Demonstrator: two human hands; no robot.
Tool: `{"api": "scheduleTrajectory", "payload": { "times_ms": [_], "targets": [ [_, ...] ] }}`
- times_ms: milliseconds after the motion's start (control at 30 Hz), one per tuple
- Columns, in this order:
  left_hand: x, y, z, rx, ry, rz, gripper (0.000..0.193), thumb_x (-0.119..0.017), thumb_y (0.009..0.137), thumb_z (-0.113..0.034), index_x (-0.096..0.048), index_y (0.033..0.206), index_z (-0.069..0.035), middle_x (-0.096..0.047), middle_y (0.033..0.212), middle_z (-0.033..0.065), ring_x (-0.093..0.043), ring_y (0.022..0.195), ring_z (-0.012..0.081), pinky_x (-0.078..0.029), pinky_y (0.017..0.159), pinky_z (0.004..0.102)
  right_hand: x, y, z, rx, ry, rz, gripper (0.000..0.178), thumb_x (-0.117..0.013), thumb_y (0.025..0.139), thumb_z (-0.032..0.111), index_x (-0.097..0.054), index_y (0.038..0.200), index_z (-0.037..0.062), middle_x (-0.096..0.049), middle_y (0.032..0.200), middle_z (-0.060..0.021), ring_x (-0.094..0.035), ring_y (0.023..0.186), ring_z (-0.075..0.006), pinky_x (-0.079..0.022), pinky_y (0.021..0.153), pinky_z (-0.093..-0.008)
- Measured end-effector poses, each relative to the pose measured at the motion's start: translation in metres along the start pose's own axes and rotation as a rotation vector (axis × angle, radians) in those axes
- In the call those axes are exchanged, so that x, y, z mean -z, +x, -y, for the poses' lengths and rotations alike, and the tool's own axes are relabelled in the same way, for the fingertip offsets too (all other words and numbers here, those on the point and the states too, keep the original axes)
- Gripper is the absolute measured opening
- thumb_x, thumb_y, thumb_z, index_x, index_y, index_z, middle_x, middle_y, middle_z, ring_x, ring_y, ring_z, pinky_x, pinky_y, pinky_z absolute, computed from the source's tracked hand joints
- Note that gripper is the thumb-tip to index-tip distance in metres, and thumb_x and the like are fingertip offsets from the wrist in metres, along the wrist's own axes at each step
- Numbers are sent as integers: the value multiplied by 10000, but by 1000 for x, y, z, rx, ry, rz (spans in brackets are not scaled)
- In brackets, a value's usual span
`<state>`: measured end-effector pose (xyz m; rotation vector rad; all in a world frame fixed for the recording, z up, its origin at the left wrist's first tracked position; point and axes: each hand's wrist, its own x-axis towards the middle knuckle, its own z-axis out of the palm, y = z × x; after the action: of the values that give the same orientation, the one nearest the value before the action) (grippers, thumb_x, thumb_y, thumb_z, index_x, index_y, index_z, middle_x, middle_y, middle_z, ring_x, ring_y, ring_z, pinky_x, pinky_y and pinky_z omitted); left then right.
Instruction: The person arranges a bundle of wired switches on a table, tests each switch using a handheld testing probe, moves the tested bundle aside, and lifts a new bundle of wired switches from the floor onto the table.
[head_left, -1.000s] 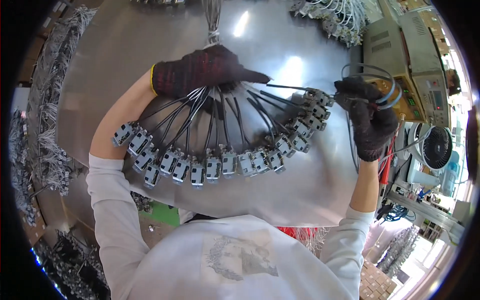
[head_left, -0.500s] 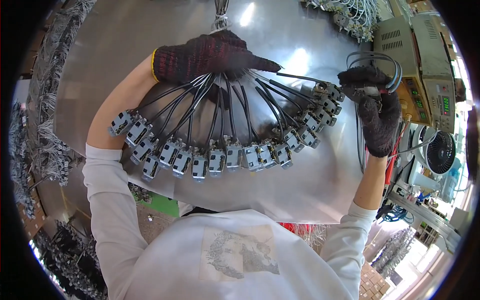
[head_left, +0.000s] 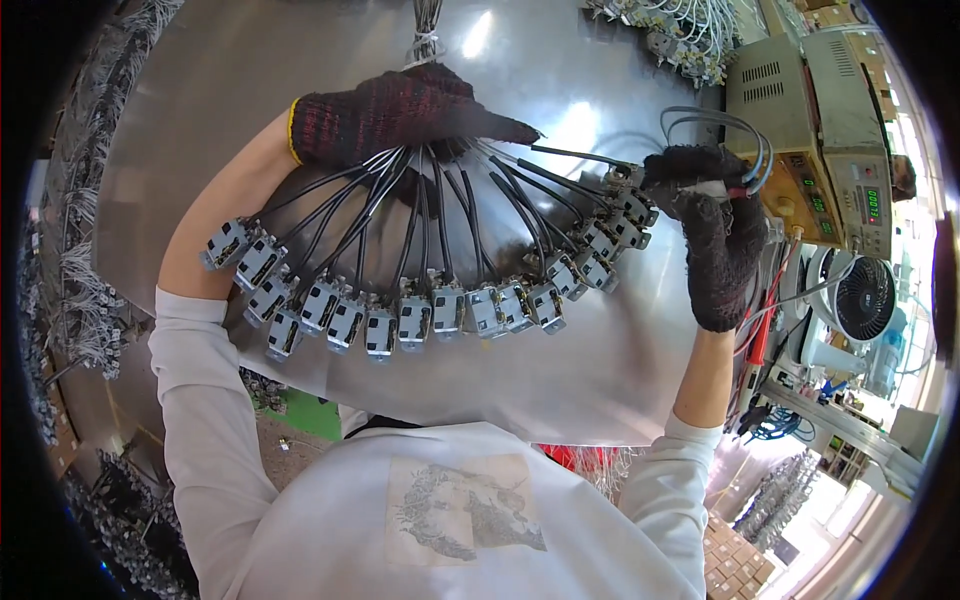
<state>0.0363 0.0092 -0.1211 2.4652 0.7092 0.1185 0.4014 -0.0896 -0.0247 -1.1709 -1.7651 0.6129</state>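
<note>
My left hand (head_left: 400, 118), in a dark red-and-black knitted glove with a yellow cuff, is closed round a bundle of black cables (head_left: 446, 235). From it the cables fan out toward me, each ending in a boxy silver metal connector (head_left: 413, 322). The bundle's tied far end (head_left: 426, 42) shows beyond that hand. My right hand (head_left: 715, 245), in a dark worn glove, pinches a small pale plug (head_left: 712, 187) with grey leads (head_left: 766, 165). It is right beside the rightmost connector (head_left: 627, 177); whether the two touch is hidden by the fingers.
A metal-topped table (head_left: 400, 385) lies under the cables. At right stand bench instruments (head_left: 858, 190) with lit green displays, a black-bladed fan (head_left: 862, 293) and red test probes (head_left: 762, 335). More cable bundles lie at the far right (head_left: 690, 45) and left (head_left: 95, 300).
The whole view has shifted, so the scene sits further left. My right hand has come slightly closer to the rightmost connector; my left keeps its hold. One instrument's display reads differently.
</note>
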Motion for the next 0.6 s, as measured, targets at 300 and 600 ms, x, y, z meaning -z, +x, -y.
{"api": "scheduleTrajectory", "payload": {
  "times_ms": [300,600],
  "targets": [
    [18,-19,-31,-276,80,-249,794,-746,817,-89,-511,1558,-247,-646,848,70,-630,818,245,-550,836,374,1,-4,24,42,239,-39,401,-725,974,232,-687,1222,-80,-760,1097,-180,-732,1002,-253,-591,919,-405],
    [31,-7,-51,-75,115,-12,756,-676,865,-28,-496,1566,-248,-647,853,72,-627,828,243,-553,869,379,-8,-6,18,-61,97,89,343,-729,964,192,-680,1254,15,-750,1058,-82,-654,823,-83,-538,703,-254]
  ]
}}
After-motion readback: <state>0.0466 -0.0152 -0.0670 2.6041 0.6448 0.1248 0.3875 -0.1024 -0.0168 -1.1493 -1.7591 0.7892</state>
